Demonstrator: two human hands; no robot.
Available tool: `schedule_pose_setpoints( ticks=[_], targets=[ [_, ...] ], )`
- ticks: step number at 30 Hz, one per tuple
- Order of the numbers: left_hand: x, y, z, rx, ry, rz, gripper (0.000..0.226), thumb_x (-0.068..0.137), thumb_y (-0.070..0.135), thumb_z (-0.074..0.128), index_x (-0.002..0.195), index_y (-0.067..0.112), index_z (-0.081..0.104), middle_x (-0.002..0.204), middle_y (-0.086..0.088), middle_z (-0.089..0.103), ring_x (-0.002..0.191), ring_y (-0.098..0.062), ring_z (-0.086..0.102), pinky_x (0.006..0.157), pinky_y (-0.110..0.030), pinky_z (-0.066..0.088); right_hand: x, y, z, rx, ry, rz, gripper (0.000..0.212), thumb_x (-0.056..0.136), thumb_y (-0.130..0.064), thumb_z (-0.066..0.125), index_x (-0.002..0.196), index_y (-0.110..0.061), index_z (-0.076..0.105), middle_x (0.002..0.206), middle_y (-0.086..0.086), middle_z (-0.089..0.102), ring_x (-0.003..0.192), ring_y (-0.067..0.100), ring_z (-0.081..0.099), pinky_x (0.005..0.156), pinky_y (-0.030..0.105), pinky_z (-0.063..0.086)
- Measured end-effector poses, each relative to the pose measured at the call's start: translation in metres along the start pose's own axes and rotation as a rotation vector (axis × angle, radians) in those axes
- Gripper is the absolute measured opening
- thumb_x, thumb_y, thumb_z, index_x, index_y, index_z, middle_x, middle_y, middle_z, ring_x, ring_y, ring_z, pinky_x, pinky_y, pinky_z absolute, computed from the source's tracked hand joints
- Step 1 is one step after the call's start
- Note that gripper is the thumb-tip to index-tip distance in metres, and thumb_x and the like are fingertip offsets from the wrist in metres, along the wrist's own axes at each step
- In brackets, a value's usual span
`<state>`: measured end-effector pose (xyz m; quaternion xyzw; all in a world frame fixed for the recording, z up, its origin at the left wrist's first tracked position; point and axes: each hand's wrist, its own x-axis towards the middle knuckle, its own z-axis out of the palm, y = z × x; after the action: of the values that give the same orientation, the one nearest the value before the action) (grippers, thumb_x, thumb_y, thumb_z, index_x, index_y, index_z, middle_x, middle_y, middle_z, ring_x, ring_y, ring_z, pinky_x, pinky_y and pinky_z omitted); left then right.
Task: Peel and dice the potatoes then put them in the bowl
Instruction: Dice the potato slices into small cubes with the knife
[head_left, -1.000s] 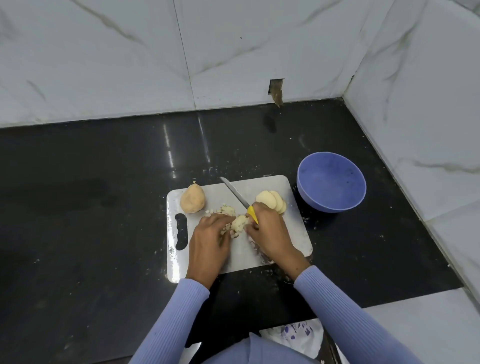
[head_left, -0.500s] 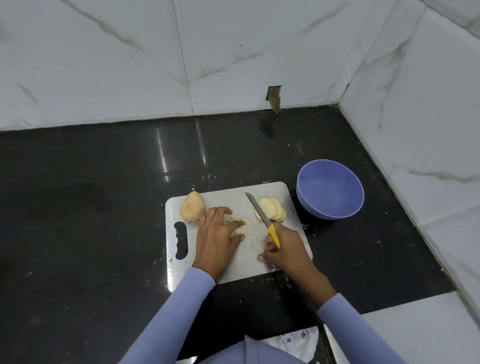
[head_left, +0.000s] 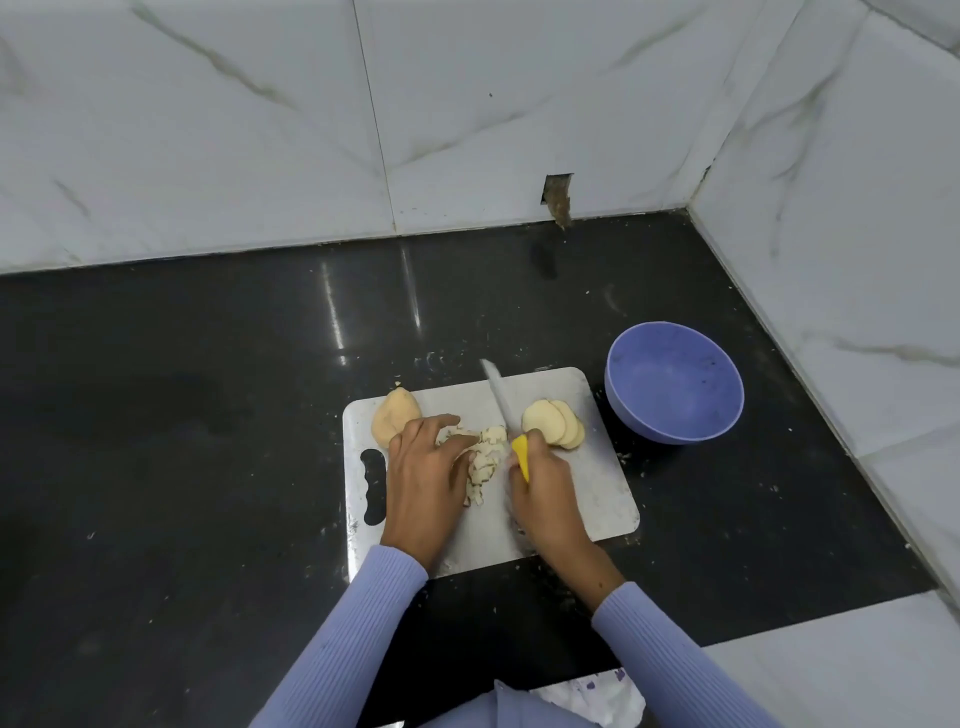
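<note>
Our left hand (head_left: 423, 486) lies flat w/ fingers straight on the diced potato (head_left: 485, 457), just right of it. Our right hand (head_left: 545, 499) grips the knife (head_left: 501, 402); potato slices (head_left: 553, 430) sit beside it.

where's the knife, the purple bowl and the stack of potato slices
knife (head_left: 497, 396), head view, on the bare blade above the yellow handle
purple bowl (head_left: 674, 379), head view, on its inner wall
stack of potato slices (head_left: 545, 423), head view, on the top slice

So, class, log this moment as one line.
right hand: holds knife | left hand: steadies diced potato | slices: uncut | bowl: empty
</note>
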<state>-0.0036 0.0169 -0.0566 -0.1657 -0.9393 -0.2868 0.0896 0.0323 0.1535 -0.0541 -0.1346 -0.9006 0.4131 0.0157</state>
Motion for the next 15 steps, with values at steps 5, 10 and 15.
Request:
schedule_pose_setpoints(
  ticks=[5, 10, 15],
  targets=[
    [0.003, -0.001, -0.003, 0.003, -0.008, 0.011, 0.028, 0.077, 0.001, 0.072, 0.100, 0.017, 0.073, 0.114, -0.002, 0.064, 0.105, -0.023, 0.055, 0.089, -0.029, 0.033, 0.003, -0.012, 0.008, 0.067, -0.011, -0.027, 0.017, 0.095, -0.005, 0.048, 0.112, -0.005, 0.049, 0.097, 0.004, 0.063, 0.086, 0.018, 0.061, 0.064, 0.010, 0.042],
    [0.011, 0.003, 0.000, -0.031, -0.018, 0.016, 0.024, 0.081, 0.005, 0.071, 0.103, 0.015, 0.072, 0.111, -0.002, 0.067, 0.102, -0.024, 0.058, 0.089, -0.034, 0.037, 0.008, -0.003, -0.016, 0.140, 0.215, 0.058, 0.019, 0.081, -0.014, 0.074, 0.090, -0.016, 0.057, 0.086, -0.007, 0.069, 0.079, 0.002, 0.064, 0.072, 0.009, 0.049],
    [0.027, 0.007, 0.005, -0.057, -0.056, 0.013, 0.027, 0.082, 0.004, 0.068, 0.106, 0.015, 0.071, 0.113, -0.003, 0.067, 0.105, -0.025, 0.058, 0.092, -0.036, 0.036, 0.009, 0.004, -0.015, 0.222, 0.090, 0.128, 0.013, 0.090, -0.005, 0.057, 0.103, -0.008, 0.058, 0.104, -0.005, 0.069, 0.094, 0.006, 0.064, 0.080, 0.012, 0.047]
  ],
)
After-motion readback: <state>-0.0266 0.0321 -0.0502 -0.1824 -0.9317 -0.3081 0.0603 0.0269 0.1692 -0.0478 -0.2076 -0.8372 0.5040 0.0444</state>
